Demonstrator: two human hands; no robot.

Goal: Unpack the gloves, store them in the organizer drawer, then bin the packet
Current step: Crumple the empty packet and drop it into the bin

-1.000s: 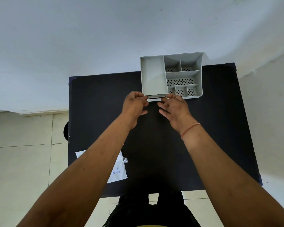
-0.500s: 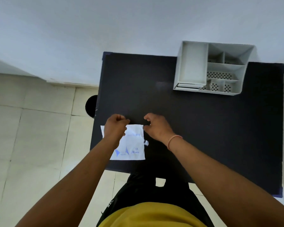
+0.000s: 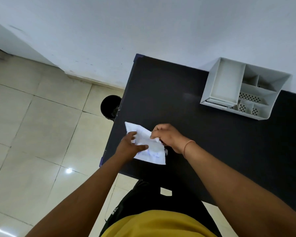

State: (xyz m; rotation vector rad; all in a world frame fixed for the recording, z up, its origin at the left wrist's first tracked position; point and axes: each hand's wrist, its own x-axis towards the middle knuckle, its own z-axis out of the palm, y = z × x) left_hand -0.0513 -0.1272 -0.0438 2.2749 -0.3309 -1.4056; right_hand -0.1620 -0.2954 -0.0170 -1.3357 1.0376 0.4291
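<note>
A white paper glove packet (image 3: 149, 152) with blue print is held just above the near left corner of the black table (image 3: 203, 134). My left hand (image 3: 129, 147) grips its left side, thumb on top. The fingers of my right hand (image 3: 167, 135) pinch its upper right edge, which is crumpled. No gloves are visible. The grey desk organizer (image 3: 243, 89) stands at the table's far right, its drawer (image 3: 217, 101) at the front left pushed nearly flush.
A black round bin (image 3: 109, 106) stands on the tiled floor just left of the table's left edge. A white wall runs behind the table. My yellow shirt and dark trousers fill the bottom of the view.
My hands left the organizer drawer, came back to the packet at the table's near left, and have now lifted and crumpled it. My head has turned left.
</note>
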